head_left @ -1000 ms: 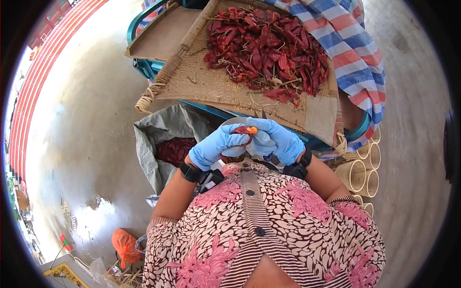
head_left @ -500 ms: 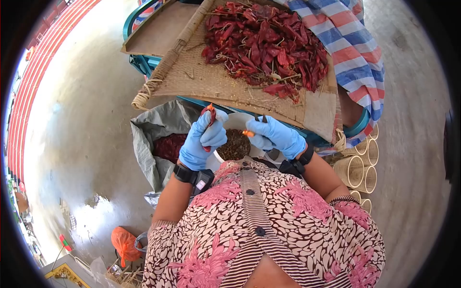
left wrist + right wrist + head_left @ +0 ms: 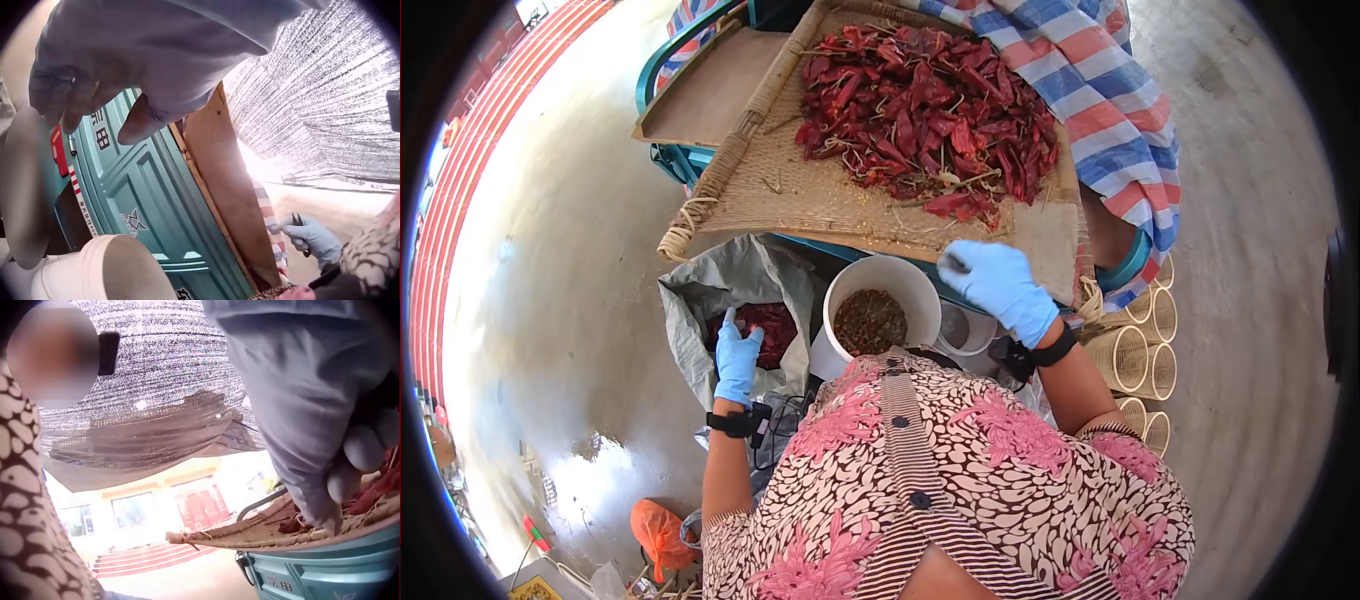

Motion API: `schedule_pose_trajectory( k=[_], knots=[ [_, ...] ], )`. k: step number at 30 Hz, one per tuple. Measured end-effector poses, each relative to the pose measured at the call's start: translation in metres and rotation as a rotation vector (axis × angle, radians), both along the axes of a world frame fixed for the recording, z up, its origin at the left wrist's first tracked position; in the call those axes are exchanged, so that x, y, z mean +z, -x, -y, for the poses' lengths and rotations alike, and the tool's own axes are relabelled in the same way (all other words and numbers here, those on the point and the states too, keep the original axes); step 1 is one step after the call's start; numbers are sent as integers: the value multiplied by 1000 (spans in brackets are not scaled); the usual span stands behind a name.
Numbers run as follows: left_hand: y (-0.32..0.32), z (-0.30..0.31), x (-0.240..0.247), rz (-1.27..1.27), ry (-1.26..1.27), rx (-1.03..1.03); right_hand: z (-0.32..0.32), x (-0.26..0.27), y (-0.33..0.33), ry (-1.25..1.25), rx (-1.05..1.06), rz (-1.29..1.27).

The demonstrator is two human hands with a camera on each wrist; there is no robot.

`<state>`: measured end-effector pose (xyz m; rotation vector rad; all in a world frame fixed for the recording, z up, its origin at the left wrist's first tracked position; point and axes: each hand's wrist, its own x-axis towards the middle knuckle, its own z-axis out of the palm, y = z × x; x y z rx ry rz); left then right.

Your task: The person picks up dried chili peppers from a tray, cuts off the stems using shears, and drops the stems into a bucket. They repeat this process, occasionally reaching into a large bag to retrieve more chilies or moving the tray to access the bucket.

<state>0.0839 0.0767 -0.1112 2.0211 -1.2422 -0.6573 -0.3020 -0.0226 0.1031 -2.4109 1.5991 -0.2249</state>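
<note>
In the head view my gloved left hand (image 3: 738,362) is at the mouth of a grey sack (image 3: 688,318), over dried red chilies (image 3: 776,334) inside it. The left wrist view shows this hand (image 3: 144,56) with loosely extended fingers and nothing visible in them. My right hand (image 3: 1006,294) hovers at the front edge of a woven tray (image 3: 850,215) that bears a heap of red chilies (image 3: 930,120). Its fingers curl round a dark pointed tool (image 3: 298,220), clearest in the left wrist view. The right wrist view shows the hand (image 3: 306,406) beside the tray.
Between the hands stands a white bucket (image 3: 919,285) with brownish bits in it; a smaller pale container (image 3: 972,335) sits to its right. Striped cloth (image 3: 1115,110) covers the tray's right side. Woven cylinders (image 3: 1122,360) stand at the right, an orange bag (image 3: 660,535) at lower left.
The hands have parted. My left hand moved down and left to the sack, and the red chili it held is no longer visible in it. My right moved right; the orange piece at its fingertips is gone.
</note>
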Motion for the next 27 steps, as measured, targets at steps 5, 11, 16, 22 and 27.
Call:
schedule_pose_trajectory(
  k=[5, 11, 16, 22, 27],
  knots=[
    [34, 12, 49, -291, -3, -308, 77, -28, 23, 286, -148, 35],
    [76, 16, 118, -392, 12, -669, 111, -34, 37, 242, -76, -156],
    [90, 11, 152, -543, 56, -711, 114, -11, 47, -243, -325, 751],
    [115, 35, 182, -855, 141, -726, 95, 10, 43, -835, -291, 1421],
    [148, 57, 206, -719, 294, -656, 77, 2, 26, -1303, -220, 1695]
  ],
)
